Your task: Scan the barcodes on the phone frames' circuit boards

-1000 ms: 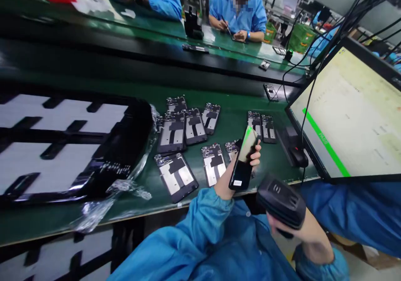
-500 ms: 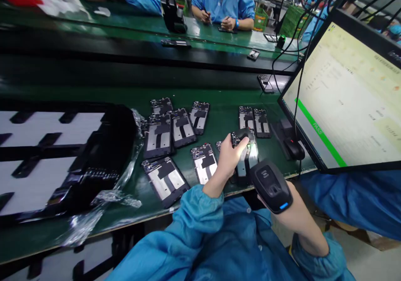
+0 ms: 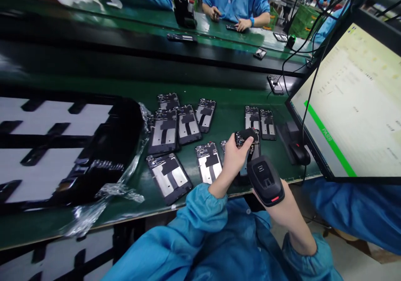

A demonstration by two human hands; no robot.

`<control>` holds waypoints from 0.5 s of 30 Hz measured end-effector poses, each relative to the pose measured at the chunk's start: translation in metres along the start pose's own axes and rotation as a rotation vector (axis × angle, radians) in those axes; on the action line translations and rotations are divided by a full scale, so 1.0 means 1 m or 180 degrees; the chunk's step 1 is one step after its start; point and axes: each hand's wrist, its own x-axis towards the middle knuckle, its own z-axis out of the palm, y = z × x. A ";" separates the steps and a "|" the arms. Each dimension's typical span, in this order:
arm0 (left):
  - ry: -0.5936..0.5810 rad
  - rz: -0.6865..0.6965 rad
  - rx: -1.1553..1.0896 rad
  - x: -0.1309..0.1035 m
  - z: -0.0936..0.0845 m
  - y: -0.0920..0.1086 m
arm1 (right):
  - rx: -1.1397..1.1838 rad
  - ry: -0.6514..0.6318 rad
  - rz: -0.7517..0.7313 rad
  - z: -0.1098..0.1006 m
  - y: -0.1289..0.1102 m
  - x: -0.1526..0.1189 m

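Green bench (image 3: 228, 118), seemingly phone frames (image 3: 169, 181) atop

1. Your left hand (image 3: 233, 158) is gripping a phone frame (image 3: 249, 145) on the bench (image 3: 232, 118).
2. Your right hand (image 3: 282, 210) is holding the scanner (image 3: 265, 181) just right of it.
3. The monitor (image 3: 354, 105) is standing further right, the tray (image 3: 62, 147) lying far left.

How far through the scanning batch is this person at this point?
Looks done: the monitor shows a green PASS bar. In hand: the left hand sets a phone frame down on the green bench, while the right hand holds the barcode scanner. Left: about nine other frames lie face-up; which are scanned cannot be told.
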 end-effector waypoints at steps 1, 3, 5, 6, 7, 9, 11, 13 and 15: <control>0.0031 0.0031 0.0010 0.001 -0.001 -0.001 | -0.0021 -0.0014 -0.0015 0.000 -0.002 0.000; 0.0123 0.0099 0.0061 0.002 -0.003 -0.002 | -0.0051 -0.0041 -0.0109 0.002 -0.008 0.002; 0.0250 0.0170 0.0129 0.001 -0.006 -0.002 | -0.0011 -0.0059 -0.0286 0.006 -0.018 0.006; 0.0309 0.0199 0.0157 -0.001 -0.008 -0.001 | 0.0013 -0.0067 -0.0373 0.009 -0.023 0.008; 0.0335 0.0213 0.0176 -0.003 -0.009 -0.001 | 0.0029 -0.0063 -0.0444 0.012 -0.029 0.011; 0.0331 0.0204 0.0206 -0.007 -0.011 0.001 | 0.0034 -0.0052 -0.0501 0.018 -0.039 0.016; 0.0311 0.0181 0.0237 -0.011 -0.014 0.002 | 0.0049 -0.0035 -0.0482 0.022 -0.046 0.020; 0.0311 0.0199 0.0249 -0.012 -0.016 0.003 | 0.0057 -0.0007 -0.0435 0.025 -0.050 0.022; 0.0348 0.0226 0.0282 -0.013 -0.018 0.005 | 0.0035 0.0007 -0.0391 0.026 -0.051 0.022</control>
